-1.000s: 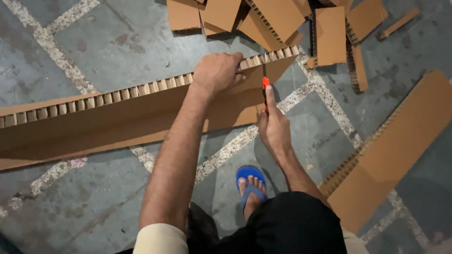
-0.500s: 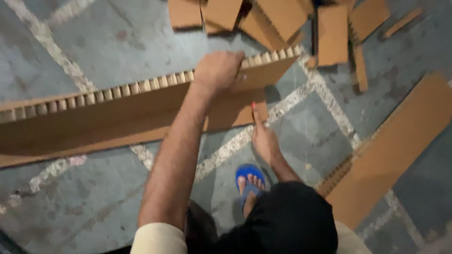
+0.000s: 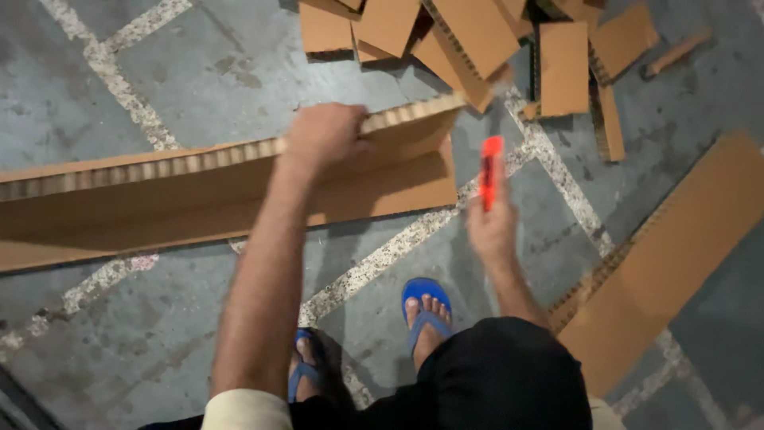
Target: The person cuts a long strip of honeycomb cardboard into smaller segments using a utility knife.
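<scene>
Left hand (image 3: 325, 134) clamped over the top edge of the long cardboard strip (image 3: 199, 199), holding it upright on its edge on the concrete floor (image 3: 199, 72). Right hand (image 3: 493, 231) wrapped around an orange knife (image 3: 491, 171), now lifted off and to the right of the strip's end, where half a second ago it sat low against the board. Looks like a cut just ended, blade clear of the material. Strip pulled leftward since then. Cut cardboard pieces (image 3: 477, 40) heaped beyond, another long panel (image 3: 668, 263) lying at right. Blue sandal (image 3: 426, 306) below.
</scene>
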